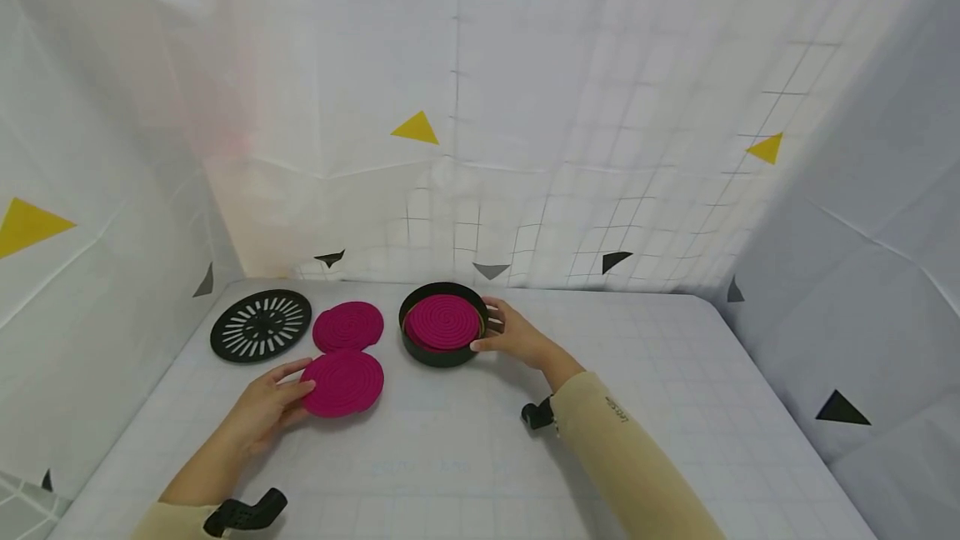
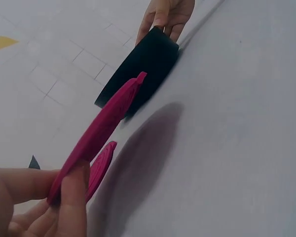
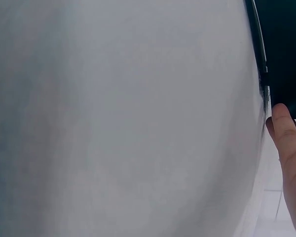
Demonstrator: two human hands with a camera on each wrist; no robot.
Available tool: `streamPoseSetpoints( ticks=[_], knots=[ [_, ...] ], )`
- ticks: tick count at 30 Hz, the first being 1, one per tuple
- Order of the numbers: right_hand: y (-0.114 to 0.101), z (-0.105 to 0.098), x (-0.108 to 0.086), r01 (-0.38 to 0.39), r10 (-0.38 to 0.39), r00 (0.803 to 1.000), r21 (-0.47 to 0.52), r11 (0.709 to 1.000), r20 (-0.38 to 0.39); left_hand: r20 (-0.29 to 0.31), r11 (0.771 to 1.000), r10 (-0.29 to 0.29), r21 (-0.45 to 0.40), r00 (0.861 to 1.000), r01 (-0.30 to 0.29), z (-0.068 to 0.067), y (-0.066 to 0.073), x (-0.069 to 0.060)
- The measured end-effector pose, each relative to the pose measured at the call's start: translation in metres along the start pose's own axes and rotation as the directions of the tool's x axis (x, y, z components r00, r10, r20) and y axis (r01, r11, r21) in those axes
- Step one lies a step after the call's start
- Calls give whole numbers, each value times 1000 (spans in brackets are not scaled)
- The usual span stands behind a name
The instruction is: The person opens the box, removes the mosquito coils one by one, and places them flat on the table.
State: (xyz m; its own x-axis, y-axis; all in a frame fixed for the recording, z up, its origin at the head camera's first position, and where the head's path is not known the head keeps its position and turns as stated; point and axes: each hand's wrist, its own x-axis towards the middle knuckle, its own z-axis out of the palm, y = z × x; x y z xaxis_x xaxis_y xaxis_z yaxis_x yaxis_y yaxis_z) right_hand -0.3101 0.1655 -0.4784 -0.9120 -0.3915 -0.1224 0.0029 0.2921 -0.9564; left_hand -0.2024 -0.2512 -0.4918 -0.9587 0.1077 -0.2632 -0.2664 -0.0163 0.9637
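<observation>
My left hand [image 1: 258,415] pinches a pink mosquito coil [image 1: 343,383] by its left edge, thumb on one face and fingers on the other. In the left wrist view this coil [image 2: 96,136] is held tilted above the table, its shadow below. Behind it on the table lies another pink coil [image 1: 348,326]. A round dark tin [image 1: 435,359] stands to the right, with a pink coil [image 1: 442,322] inside. My right hand [image 1: 521,340] grips the tin's right side; in the right wrist view, fingers [image 3: 286,131] touch its dark wall.
A round black slotted lid [image 1: 262,326] lies at the table's back left. White sheets with yellow and black triangles enclose the white table [image 1: 480,457] at the back and sides. Dark wrist mounts [image 1: 247,513] stick out from both sleeves.
</observation>
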Motion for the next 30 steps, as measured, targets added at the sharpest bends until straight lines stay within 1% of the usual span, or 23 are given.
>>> streamPoseSetpoints(
  ticks=[2,4,8,12,18,21,25,28,30],
  knots=[
    [0,0,0,0,0,1000,0,1000,3,-2,1000,-13,14,1000,13,-3,-1,-1],
    [0,0,0,2,-2,1000,2,1000,4,9,999,-18,33,1000,18,-6,-1,-2],
    [-1,0,-1,-1,1,1000,-1,1000,0,2,997,-37,72,999,37,-9,-1,-4],
    [-2,0,-2,-6,6,1000,-4,1000,-1,-8,993,-37,111,999,38,-11,0,-3],
    [-1,0,-1,-2,2,1000,-5,1000,0,-22,989,-38,142,999,41,-12,-1,-3],
    [-1,0,-1,-2,2,1000,-10,1000,-2,-37,980,-27,196,999,34,-11,0,-4],
    [0,0,0,-4,4,1000,-15,1000,-2,-79,961,-9,276,997,31,-12,3,-5],
    [0,0,0,-6,6,1000,-15,1000,1,-119,950,-10,309,993,46,-13,3,-4],
    [0,0,0,-5,5,1000,-13,1000,3,-134,940,1,338,991,45,-13,2,-3]
  ],
)
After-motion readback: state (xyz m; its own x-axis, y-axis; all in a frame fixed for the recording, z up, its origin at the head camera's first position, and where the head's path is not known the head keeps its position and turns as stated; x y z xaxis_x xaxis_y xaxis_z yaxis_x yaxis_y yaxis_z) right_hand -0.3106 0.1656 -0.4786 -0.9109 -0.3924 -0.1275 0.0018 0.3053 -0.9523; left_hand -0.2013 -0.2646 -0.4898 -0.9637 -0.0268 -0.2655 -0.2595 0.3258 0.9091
